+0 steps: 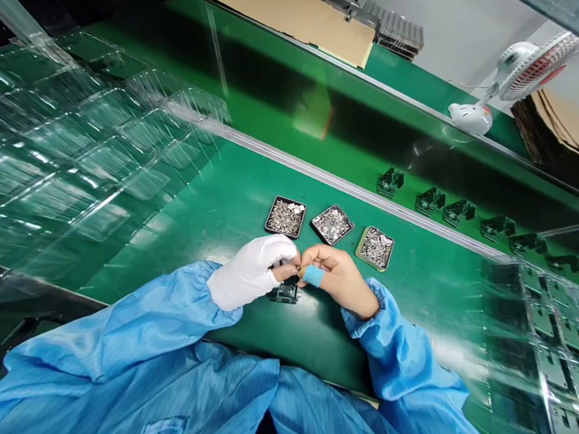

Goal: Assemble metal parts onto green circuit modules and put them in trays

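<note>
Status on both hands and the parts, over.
Left hand, white-gloved, and right hand meet at a tiny part; which grips it, unclear. Dark component below on green table, partly hidden by hands. Three trays of metal pieces beyond.

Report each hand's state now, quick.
Left hand: closed, gloved, fingertips pinched at a tiny part, too small to identify.
Right hand: closed, bare fingertips pinched at the same tiny part, meeting the left's.

Both arms (135,322) are bending inward. The left hand (252,271) and the right hand (335,274) are facing each other, their fingers (319,253) curling and pinching, tips close together.
</note>
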Demonstrator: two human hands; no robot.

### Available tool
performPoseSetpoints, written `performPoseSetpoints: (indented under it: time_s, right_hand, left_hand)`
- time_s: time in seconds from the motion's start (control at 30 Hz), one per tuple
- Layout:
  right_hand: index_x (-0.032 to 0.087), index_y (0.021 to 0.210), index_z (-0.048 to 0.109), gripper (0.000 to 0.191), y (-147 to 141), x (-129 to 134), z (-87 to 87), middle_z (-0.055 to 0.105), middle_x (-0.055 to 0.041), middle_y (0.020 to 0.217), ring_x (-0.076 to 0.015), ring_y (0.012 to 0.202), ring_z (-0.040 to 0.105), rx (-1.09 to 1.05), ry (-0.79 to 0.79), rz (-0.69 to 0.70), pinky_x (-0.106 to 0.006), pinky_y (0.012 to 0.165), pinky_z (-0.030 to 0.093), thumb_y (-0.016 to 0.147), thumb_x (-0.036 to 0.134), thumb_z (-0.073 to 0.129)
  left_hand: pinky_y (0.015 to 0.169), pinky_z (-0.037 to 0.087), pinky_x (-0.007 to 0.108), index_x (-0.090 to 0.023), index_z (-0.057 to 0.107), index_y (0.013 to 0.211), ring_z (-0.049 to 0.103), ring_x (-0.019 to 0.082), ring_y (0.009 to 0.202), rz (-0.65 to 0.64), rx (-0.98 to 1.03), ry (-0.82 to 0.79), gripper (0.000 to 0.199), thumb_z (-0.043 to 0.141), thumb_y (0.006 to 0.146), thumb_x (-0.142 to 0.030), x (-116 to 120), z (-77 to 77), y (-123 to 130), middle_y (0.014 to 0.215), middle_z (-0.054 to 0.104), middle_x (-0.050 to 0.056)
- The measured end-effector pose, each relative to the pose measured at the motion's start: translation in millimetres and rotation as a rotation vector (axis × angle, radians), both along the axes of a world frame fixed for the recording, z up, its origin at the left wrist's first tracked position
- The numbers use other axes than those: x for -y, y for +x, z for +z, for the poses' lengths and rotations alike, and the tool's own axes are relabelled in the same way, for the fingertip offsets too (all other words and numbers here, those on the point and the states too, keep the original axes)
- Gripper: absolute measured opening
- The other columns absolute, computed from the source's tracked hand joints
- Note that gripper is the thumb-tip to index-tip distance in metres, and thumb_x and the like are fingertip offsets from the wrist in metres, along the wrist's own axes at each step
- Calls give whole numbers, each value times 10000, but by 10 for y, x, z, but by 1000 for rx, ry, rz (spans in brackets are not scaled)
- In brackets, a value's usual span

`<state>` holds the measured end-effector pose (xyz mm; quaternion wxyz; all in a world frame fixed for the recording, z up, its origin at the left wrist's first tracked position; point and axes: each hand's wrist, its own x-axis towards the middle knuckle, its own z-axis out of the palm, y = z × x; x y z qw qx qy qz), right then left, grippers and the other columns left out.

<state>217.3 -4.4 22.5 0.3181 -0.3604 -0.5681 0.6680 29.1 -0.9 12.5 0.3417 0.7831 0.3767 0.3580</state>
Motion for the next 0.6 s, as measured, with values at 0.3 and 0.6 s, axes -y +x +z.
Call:
performPoseSetpoints:
  time_s: [0.3, 0.6]
  right_hand:
    - [191, 792, 577, 72, 192, 12, 2, 593, -61, 962, -168, 907, 582, 309, 554, -119, -355, 851, 473, 857, 216, 560]
    - [208, 872, 536, 96, -7, 151, -197, 596, -73, 1030, -190, 990, 555, 401, 871, -55, -379, 876, 453, 842, 120, 515]
  left_hand:
    - [1028, 387, 517, -153, 402, 1271, 464, 349, 1229, 41, -277, -183, 751, 723, 639, -399, 341, -410, -90, 1294, 496, 182]
    - [863, 485, 426, -167, 397, 1191, 553, 265, 1034, 80, -158, -83, 462, 530, 770, -303, 396, -359, 10, 1099, 533, 112]
